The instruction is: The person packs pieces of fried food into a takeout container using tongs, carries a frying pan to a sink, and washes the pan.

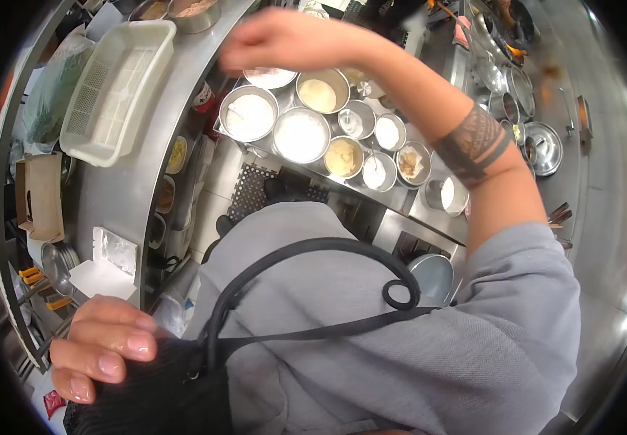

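Note:
My right hand [255,42] is at the top centre, over the edge of the metal counter and near the seasoning pots; motion smears its fingers, and anything in it cannot be made out. Below it are round metal pots of white powder [302,135] and a pot of yellowish powder [318,95]. My left hand [103,350] is at the lower left beside black fabric [150,395]. Its wet-looking fingers are curled close together, and the palm is hidden, so what they hold cannot be seen.
A white perforated basket [121,98] lies on the left metal counter [114,196]. An opened white box [107,272] and a cardboard box [40,196] are nearer. Pans and a lid [543,148] are at the right. A black rubber mat [255,190] covers part of the floor.

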`<action>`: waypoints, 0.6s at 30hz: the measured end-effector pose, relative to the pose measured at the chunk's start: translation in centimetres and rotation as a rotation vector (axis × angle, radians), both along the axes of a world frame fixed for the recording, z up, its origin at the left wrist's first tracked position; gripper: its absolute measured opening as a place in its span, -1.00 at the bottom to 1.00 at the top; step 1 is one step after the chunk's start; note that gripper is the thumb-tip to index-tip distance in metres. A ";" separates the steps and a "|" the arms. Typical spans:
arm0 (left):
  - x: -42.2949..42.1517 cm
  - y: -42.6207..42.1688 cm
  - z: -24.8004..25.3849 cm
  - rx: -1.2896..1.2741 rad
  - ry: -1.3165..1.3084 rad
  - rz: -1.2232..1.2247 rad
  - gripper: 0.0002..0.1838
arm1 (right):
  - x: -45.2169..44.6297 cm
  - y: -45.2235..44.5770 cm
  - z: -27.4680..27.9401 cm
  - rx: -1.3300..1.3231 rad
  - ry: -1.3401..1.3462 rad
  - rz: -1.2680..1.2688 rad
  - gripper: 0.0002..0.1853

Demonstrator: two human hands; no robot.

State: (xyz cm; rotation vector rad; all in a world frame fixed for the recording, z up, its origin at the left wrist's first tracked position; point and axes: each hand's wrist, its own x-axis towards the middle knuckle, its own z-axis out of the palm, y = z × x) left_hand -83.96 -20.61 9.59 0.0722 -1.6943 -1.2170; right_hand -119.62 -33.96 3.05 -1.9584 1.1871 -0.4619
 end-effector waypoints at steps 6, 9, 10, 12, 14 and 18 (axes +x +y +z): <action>-0.5 2.2 1.9 -0.043 -0.038 0.190 -0.72 | -18.6 6.6 -22.3 0.210 0.814 -0.113 -0.59; 1.1 2.5 4.4 -0.108 -0.064 0.212 -0.76 | -21.5 9.2 -28.0 0.271 0.931 -0.269 -0.68; 3.1 2.9 5.5 -0.137 -0.167 0.125 -0.75 | -21.2 10.0 -27.6 0.243 0.929 -0.369 -0.67; 3.7 4.1 7.2 -0.168 -0.231 0.033 -0.74 | -21.2 10.9 -27.8 0.167 0.912 -0.540 -0.63; 2.2 3.7 11.8 -0.062 -0.468 -0.228 -0.66 | -21.5 10.3 -27.8 0.354 0.887 -0.579 -0.60; 0.4 5.1 15.8 -0.145 -0.603 -0.250 -0.75 | -22.4 11.1 -29.8 0.330 0.837 -0.621 -0.66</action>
